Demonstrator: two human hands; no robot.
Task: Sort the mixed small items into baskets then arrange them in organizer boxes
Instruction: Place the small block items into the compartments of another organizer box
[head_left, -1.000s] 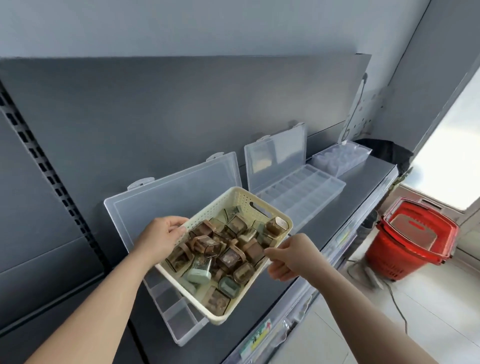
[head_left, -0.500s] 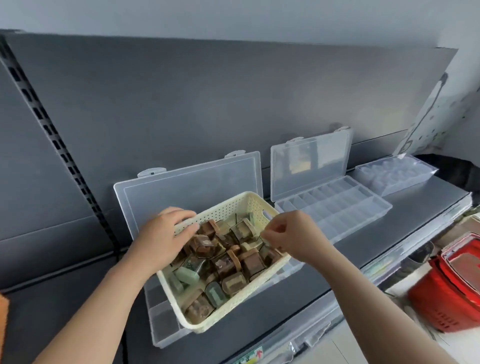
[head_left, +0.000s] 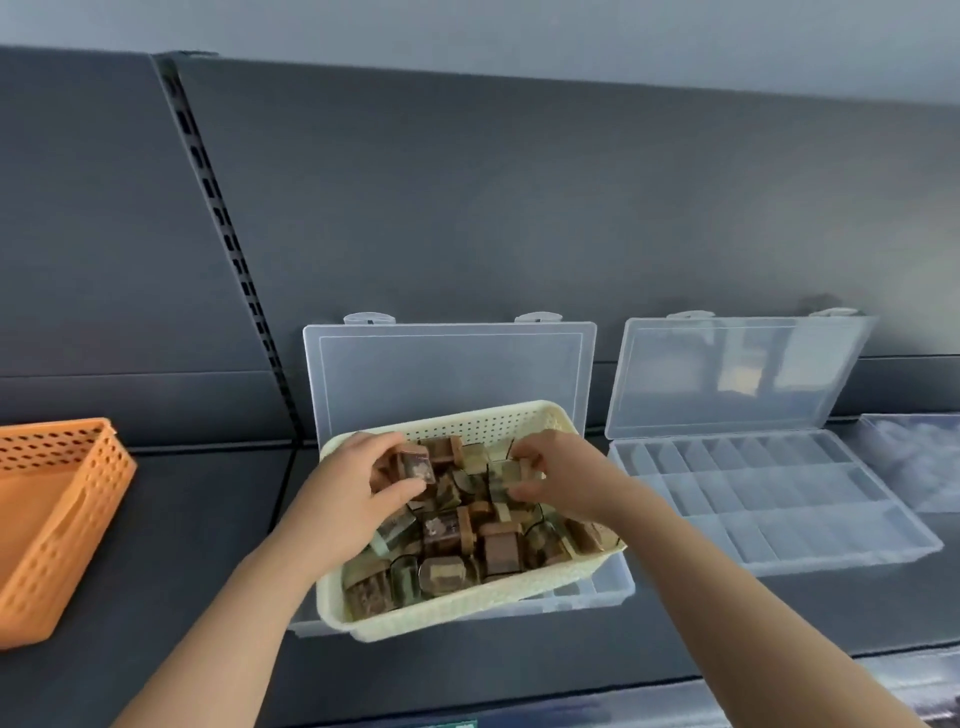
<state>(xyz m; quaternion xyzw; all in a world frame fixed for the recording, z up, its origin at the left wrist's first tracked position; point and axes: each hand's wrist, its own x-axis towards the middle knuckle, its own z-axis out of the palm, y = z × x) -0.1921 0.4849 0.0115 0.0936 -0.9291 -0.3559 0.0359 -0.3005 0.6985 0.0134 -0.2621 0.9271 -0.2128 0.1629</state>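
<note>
**Both hands in the cream basket, empty compartments off to the right**

On the dark shelf (head_left: 208, 519), the second organizer box (head_left: 753, 499) lies open with its long axis running along the shelf, rows of compartments bare. It sits to the right of the hands, so the right hand is the nearer one. The first organizer box (head_left: 447, 374) is right in front, lid propped against the back panel, but the cream basket (head_left: 467, 608) sits on top of it and covers most of its tray. An orange basket (head_left: 62, 519) waits well apart at far left.

Now the hands, both down among the heap of small boxes (head_left: 457, 566). The left hand (head_left: 353, 488) pinches a little brown box (head_left: 415, 467) between thumb and fingers. The right hand (head_left: 566, 478) pinches a little clear-sided box (head_left: 511, 473) the same way. My read is that the next drop goes rightward, or the basket must shift first
</note>
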